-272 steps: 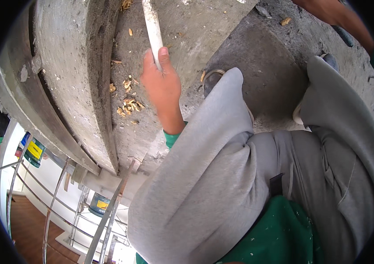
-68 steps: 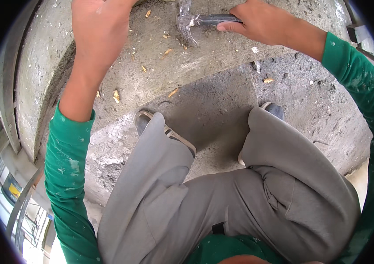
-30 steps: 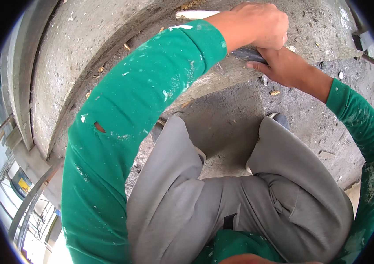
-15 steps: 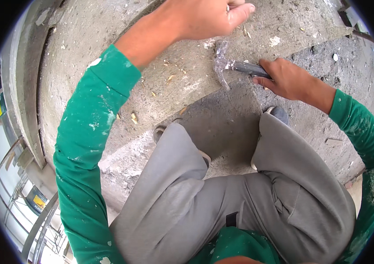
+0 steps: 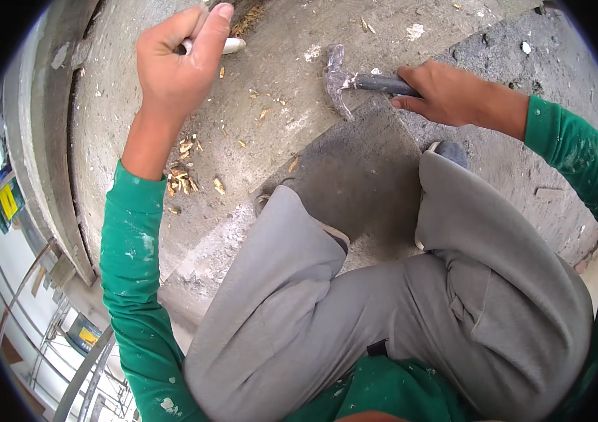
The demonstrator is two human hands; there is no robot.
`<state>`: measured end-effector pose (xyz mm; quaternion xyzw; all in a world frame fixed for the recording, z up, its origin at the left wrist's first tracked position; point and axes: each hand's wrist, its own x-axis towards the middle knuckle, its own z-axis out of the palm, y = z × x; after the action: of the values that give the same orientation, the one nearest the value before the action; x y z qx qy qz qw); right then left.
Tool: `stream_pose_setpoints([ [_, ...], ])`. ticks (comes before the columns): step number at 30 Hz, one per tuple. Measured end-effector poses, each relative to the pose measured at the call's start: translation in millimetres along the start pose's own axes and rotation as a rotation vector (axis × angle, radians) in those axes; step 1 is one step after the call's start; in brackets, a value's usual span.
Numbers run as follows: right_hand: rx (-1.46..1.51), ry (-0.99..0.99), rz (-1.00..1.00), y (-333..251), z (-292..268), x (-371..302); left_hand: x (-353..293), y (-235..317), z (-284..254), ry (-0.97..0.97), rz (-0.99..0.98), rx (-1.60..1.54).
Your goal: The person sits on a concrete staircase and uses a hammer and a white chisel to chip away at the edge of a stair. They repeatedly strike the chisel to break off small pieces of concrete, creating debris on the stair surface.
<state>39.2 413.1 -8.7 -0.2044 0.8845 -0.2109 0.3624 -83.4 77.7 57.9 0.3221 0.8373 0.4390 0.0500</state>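
Note:
My right hand (image 5: 443, 93) is wrapped around the dark handle of a claw hammer (image 5: 338, 81). Its worn, pale-spattered metal head hangs over the concrete surface, claw toward me. Up at the far left, my left hand (image 5: 178, 63) is closed around a white rod-like handle (image 5: 234, 46). The rounded end sticks out past the thumb; the rest is hidden in the fist, so I cannot tell the tool's kind. Wood chips (image 5: 181, 176) lie beside my left wrist, and another small pile (image 5: 246, 20) lies just beyond the white handle.
Rough concrete (image 5: 278, 133) with scattered chips and pale splashes spreads before me. A dark flat board (image 5: 355, 183) lies between my shoes. Along the left runs a long raised beam (image 5: 42, 141); past it, lower down, are metal bars and a dark bucket with a yellow label (image 5: 84, 332).
My left hand has swung well to the left, bringing the white handle and more wood chips into sight. The right hand and hammer have shifted slightly left and farther away in the view.

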Motion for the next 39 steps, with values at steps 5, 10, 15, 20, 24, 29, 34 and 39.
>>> stream_pose_setpoints([
  [5, 0.033, 0.026, 0.013, 7, 7, -2, 62, 16, 11, 0.028, -0.175, 0.003],
  [10, -0.004, -0.059, 0.051, -2, -4, 0, 56, 15, 27, 0.06, 0.105, 0.429],
  [15, 0.017, -0.046, 0.016, 2, 1, 8, 20, 37, 3, -0.088, -0.005, 0.261],
  [20, 0.042, -0.033, 0.078, 10, 1, -8, -35, 40, -42, 0.083, 0.084, 0.715],
  [24, 0.045, -0.077, 0.089, 4, -5, -5, -33, 60, -29, 0.036, 0.006, 1.158],
  [29, 0.002, -0.054, 0.023, -1, -14, 3, -4, 58, -11, -0.317, -0.389, 1.575],
  [34, -0.023, -0.04, -0.017, -2, -15, -2, -33, 35, -34, -0.187, -0.364, 1.203],
  [39, -0.074, 0.002, -0.081, 20, 2, -3, -27, 55, -11, -0.19, -0.41, 1.155],
])
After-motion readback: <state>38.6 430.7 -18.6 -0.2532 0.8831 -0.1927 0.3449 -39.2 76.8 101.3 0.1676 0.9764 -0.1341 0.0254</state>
